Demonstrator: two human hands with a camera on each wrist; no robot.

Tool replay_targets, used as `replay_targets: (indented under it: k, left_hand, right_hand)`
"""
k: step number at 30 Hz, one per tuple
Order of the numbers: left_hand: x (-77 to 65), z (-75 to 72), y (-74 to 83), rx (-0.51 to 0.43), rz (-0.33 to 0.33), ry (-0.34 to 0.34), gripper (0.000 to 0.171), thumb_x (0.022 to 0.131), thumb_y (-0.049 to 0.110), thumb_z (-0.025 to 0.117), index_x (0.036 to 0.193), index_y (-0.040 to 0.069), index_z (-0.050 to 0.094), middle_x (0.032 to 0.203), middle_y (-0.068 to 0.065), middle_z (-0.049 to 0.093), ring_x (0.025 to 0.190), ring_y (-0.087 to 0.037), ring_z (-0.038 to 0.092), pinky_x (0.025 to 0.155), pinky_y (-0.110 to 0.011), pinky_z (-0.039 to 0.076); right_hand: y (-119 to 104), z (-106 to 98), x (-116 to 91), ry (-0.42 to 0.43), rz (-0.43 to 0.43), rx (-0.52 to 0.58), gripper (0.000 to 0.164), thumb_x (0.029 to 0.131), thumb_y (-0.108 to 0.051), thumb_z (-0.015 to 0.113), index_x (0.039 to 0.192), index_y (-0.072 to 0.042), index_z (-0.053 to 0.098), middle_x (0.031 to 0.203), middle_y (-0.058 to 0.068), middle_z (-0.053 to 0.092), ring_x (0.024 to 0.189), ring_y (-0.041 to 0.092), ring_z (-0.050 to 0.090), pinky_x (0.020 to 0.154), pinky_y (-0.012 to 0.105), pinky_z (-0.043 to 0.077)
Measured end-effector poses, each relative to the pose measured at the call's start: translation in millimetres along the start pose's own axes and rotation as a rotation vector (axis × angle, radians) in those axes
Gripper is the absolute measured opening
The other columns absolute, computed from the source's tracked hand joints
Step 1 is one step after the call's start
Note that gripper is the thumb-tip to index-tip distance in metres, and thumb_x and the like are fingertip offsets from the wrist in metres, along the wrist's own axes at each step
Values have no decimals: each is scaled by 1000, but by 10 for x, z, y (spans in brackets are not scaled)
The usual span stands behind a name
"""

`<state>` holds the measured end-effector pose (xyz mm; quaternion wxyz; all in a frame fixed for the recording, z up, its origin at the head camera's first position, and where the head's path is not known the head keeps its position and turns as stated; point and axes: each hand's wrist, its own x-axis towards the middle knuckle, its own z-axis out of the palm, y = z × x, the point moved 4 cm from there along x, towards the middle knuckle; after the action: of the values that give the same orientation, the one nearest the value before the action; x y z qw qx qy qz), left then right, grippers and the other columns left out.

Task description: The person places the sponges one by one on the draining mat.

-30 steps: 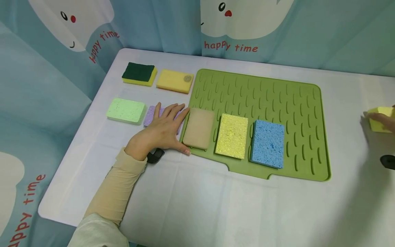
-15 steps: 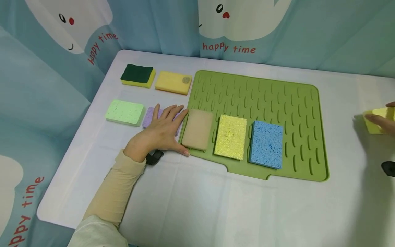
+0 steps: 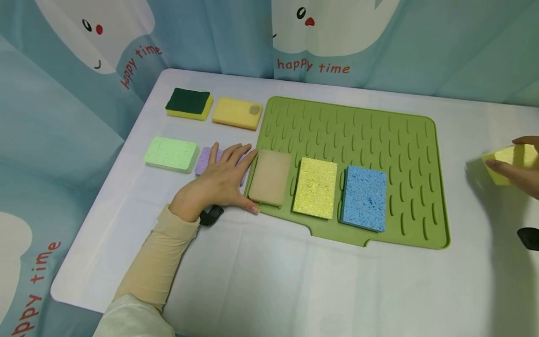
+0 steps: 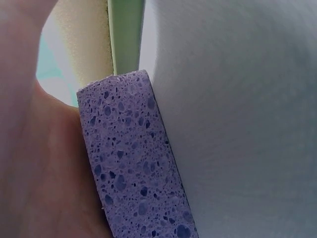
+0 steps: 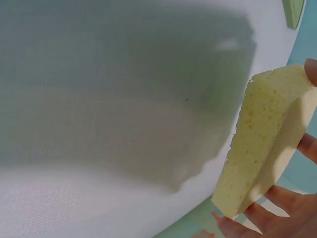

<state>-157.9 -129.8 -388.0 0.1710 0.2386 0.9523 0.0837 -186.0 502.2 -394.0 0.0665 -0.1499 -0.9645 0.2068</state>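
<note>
Far left on the white table [image 3: 261, 281], lower of two rows: pale green sponge [image 3: 171, 153] lying flat. Above it, upper left of the frame, a sponge with a dark green top and yellow base [image 3: 189, 103]; to its right a yellow sponge with a round grey spot [image 3: 236, 113].

Left of centre: purple sponge [image 3: 204, 160], partly covered by the left hand [image 3: 219, 180] — fingers straight and spread wide, thumb out toward the mat's lower left corner. Contact with the mat edge: cannot tell.

Centre: green ridged mat [image 3: 349, 131]. Along its lower part, left to right, a beige sponge [image 3: 269, 178], a coarse yellow sponge [image 3: 315, 187] and a blue sponge [image 3: 363, 198], set apart from one another.

Right edge of frame: right hand [image 3: 522, 177], partly cut off, grips a pale yellow sponge [image 3: 511, 154] between thumb and fingers — tilted in the right wrist view, well apart from the mat.
</note>
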Motion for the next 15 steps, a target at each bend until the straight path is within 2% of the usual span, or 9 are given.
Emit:
replay_targets:
  k: [1, 2, 5, 6, 7, 8, 10, 12, 15]
  left_hand:
    - [2, 0, 1, 0, 2, 1, 138, 58, 81, 75, 161, 14, 11, 167, -10, 9, 154, -31, 5, 116, -68, -6]
    - [4, 1, 2, 1, 4, 2, 138, 58, 81, 75, 161, 14, 11, 167, -10, 9, 154, -31, 6, 116, -68, -6]
    - [7, -1, 0, 2, 6, 6, 138, 58, 81, 75, 161, 14, 11, 167, -11, 9, 154, -31, 6, 116, -68, -6]
    - [7, -1, -1, 1, 5, 7, 138, 58, 81, 75, 161, 14, 11, 167, -10, 9, 154, -31, 6, 116, -68, -6]
    - [9, -1, -2, 2, 5, 7, 138, 58, 81, 75, 161, 14, 11, 167, -10, 9, 154, -31, 6, 116, -68, -6]
    - [10, 0, -3, 2, 5, 7, 138, 58, 81, 75, 161, 14, 11, 167, -10, 9, 154, -31, 6, 117, -68, -6]
    - [8, 4, -4, 0, 3, 5, 138, 58, 81, 75, 161, 14, 11, 167, -10, 9, 154, -31, 5, 117, -68, -6]
    - [5, 10, -6, -1, 0, 2, 138, 58, 81, 75, 161, 14, 11, 167, -10, 9, 154, -31, 5, 117, -68, -7]
    - [0, 16, -6, -3, -4, -1, 138, 58, 81, 74, 161, 15, 10, 167, -10, 8, 154, -31, 5, 117, -68, -7]
  right_hand:
    - [32, 17, 12, 0, -7, -6, 65, 83, -41, 73, 135, -58, 40, 107, -17, 37, 86, -3, 29, 60, 20, 27]
    - [0, 19, -9, 1, -22, -3, 64, 82, -40, 74, 138, -52, 45, 107, -17, 37, 87, 0, 31, 60, 19, 26]
    - [-360, -64, -197, -27, -77, -2, 66, 86, -34, 70, 146, -17, 48, 126, 16, 49, 108, 26, 44, 81, 29, 38]
    - [-467, -92, -254, -23, -109, -1, 63, 88, -34, 68, 144, -15, 49, 129, 18, 49, 115, 30, 44, 92, 35, 38]
    - [-582, -123, -311, -22, -143, 13, 59, 88, -33, 67, 141, -11, 51, 136, 30, 44, 125, 40, 40, 103, 43, 35]
    - [-686, -148, -364, -24, -178, 31, 61, 89, -31, 66, 138, 0, 50, 141, 39, 35, 132, 49, 32, 111, 51, 27]
    - [-825, -181, -442, -20, -241, 67, 57, 89, -29, 65, 133, 5, 51, 145, 41, 30, 141, 51, 21, 119, 59, 11]
    - [-916, -200, -493, -13, -279, 77, 55, 87, -26, 67, 128, 8, 52, 143, 39, 29, 141, 44, 21, 117, 52, 14]
    - [-1006, -213, -559, -25, -309, 90, 60, 85, -24, 68, 128, 13, 47, 147, 36, 26, 142, 40, 18, 116, 54, 12]
